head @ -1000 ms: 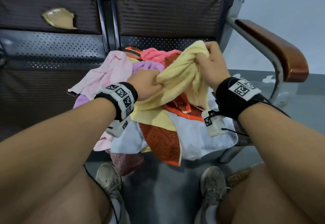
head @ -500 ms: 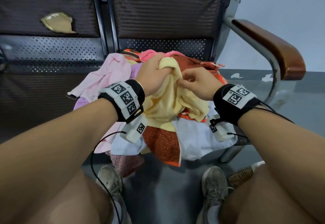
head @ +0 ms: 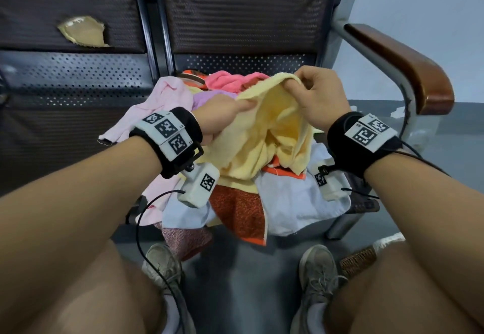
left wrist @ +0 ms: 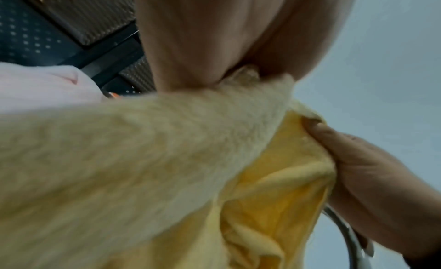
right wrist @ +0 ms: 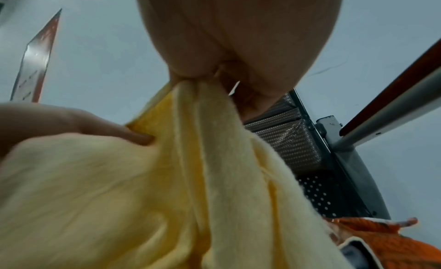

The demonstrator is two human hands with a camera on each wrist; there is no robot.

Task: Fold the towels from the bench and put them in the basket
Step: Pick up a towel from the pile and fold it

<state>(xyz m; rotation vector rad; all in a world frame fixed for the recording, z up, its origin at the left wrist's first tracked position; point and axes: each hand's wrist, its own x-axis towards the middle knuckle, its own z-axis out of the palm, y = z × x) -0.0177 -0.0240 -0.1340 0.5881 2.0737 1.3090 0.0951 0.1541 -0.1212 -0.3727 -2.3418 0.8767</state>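
Yellow towel held up between both my hands, over the pile.
My left hand grips its nearer edge; my right hand pinches the farther, higher corner. The yellow towel sags bunched between them above the table; the edge needs drawing taut sideways.

This looks like a public waiting area: linked perforated-metal bench seats with torn padding, a wooden armrest, bare grey wall.

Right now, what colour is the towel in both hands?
Pale yellow towel, clearest in the head view.
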